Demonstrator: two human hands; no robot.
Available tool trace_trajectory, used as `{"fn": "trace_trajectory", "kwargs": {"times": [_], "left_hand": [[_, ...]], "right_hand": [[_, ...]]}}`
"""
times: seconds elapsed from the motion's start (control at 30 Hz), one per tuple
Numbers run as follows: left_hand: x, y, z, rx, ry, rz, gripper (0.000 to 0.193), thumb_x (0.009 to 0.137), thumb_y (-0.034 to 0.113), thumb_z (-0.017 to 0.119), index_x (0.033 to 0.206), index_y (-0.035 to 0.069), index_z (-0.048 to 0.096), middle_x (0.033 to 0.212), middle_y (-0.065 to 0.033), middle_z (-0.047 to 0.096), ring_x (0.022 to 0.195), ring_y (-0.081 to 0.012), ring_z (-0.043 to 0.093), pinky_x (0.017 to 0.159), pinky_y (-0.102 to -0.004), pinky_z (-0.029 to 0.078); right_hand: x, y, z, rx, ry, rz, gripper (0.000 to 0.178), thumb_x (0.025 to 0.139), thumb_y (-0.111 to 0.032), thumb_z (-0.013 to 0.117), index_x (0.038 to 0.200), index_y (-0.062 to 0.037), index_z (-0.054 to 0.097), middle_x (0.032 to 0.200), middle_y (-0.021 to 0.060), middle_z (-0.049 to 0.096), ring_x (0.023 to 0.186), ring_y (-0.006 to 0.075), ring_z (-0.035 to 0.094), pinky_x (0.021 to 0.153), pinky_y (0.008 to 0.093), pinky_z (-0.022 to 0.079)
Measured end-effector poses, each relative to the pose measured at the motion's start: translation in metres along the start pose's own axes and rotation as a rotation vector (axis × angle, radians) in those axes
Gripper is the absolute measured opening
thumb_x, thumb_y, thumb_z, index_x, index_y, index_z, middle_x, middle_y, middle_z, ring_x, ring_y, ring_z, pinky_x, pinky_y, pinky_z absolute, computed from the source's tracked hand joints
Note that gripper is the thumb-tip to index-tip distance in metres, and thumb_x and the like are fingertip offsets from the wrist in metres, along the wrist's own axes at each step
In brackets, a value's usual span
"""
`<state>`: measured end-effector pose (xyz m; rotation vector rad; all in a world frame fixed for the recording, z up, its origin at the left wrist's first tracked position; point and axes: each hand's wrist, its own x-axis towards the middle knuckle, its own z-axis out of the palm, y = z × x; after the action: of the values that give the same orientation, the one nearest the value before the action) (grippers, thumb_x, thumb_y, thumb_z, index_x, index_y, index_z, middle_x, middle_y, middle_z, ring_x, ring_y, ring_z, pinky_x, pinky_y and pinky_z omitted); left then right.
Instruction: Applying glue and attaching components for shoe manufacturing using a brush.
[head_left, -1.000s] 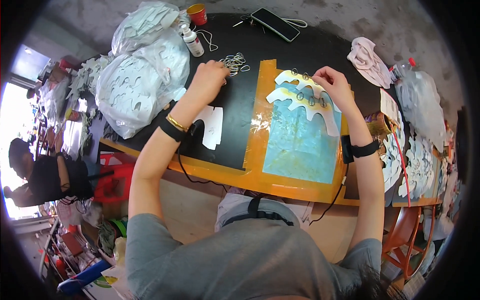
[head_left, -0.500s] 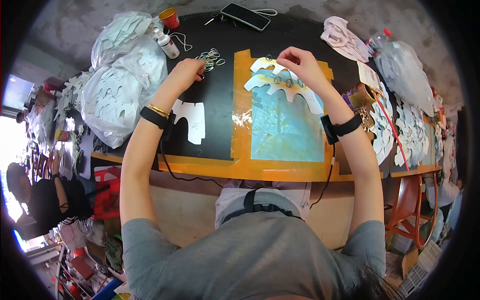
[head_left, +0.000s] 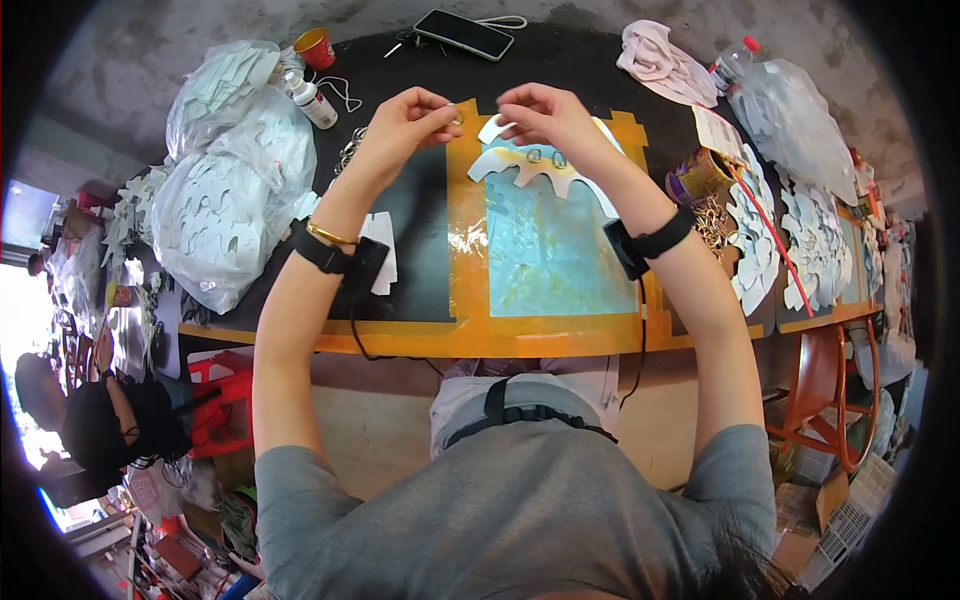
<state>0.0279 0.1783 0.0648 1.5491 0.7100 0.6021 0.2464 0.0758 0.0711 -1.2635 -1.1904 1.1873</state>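
My left hand (head_left: 412, 125) is raised over the table, thumb and finger pinched on a small metal ring (head_left: 458, 116). Facing it, my right hand (head_left: 548, 118) hovers above the far part of the blue sheet, fingers bent and apart, with nothing visible in them. Below the right hand, a white scalloped cut-out piece (head_left: 495, 161) with yellowish smears lies on the sheet (head_left: 560, 260). Two metal rings (head_left: 546, 157) rest on it. A second white piece (head_left: 490, 131) behind is mostly covered by my right hand. My left forearm partly hides a pile of rings (head_left: 350, 150).
Orange tape (head_left: 467, 220) frames the sheet. Plastic bags of white cut-outs (head_left: 215, 215), a white bottle (head_left: 312, 100) and a red cup (head_left: 315, 48) stand left. A phone (head_left: 464, 35) lies at the back. Right are a tin (head_left: 697, 177), chains (head_left: 712, 222) and a cloth (head_left: 665, 62).
My left hand has moved right from the ring pile, now with a ring pinched in it. My right hand has shifted left and away from the white pieces, toward my left hand.
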Motion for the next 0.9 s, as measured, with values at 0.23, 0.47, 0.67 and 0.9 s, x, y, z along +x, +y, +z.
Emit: {"fn": "trace_trajectory", "kwargs": {"times": [0.23, 0.47, 0.67, 0.9], "left_hand": [[0.015, -0.003, 0.036, -0.411, 0.035, -0.035, 0.017, 0.094, 0.015, 0.066, 0.104, 0.002, 0.063, 0.098, -0.0037, 0.066, 0.087, -0.0107, 0.063, 0.080, -0.0232, 0.052], [-0.004, -0.016, 0.040, 0.412, 0.006, 0.163, 0.017, 0.090, 0.011, 0.066, 0.103, 0.000, 0.064, 0.093, -0.0085, 0.068, 0.086, -0.0182, 0.067, 0.076, -0.0272, 0.052], [-0.018, -0.035, 0.046, 0.863, -0.079, 0.424, 0.012, 0.087, 0.008, 0.063, 0.095, 0.000, 0.064, 0.090, -0.0165, 0.065, 0.092, -0.0347, 0.061, 0.081, -0.0420, 0.049], [-0.013, -0.044, 0.047, 0.864, -0.040, 0.405, 0.016, 0.086, 0.002, 0.059, 0.102, 0.000, 0.060, 0.092, -0.0171, 0.066, 0.092, -0.0343, 0.062, 0.082, -0.0422, 0.050]], "right_hand": [[0.015, 0.011, 0.014, 0.299, 0.079, -0.004, 0.026, 0.091, -0.013, 0.070, 0.110, 0.0039, 0.065, 0.098, 0.0105, 0.070, 0.083, 0.0135, 0.070, 0.080, 0.0239, 0.058], [0.024, 0.028, -0.016, -0.037, 0.217, 0.043, 0.020, 0.089, -0.009, 0.069, 0.106, 0.0017, 0.070, 0.087, 0.0064, 0.072, 0.077, 0.0104, 0.068, 0.069, 0.0207, 0.055], [0.036, 0.047, -0.029, -0.237, -0.026, 0.121, 0.019, 0.089, -0.011, 0.069, 0.102, 0.0015, 0.071, 0.084, 0.0058, 0.072, 0.069, 0.0086, 0.065, 0.066, 0.0222, 0.054], [0.044, 0.049, -0.027, -0.552, -0.111, 0.046, 0.017, 0.084, -0.014, 0.072, 0.094, -0.0008, 0.075, 0.082, 0.0061, 0.072, 0.071, 0.0106, 0.064, 0.069, 0.0263, 0.053]]}}
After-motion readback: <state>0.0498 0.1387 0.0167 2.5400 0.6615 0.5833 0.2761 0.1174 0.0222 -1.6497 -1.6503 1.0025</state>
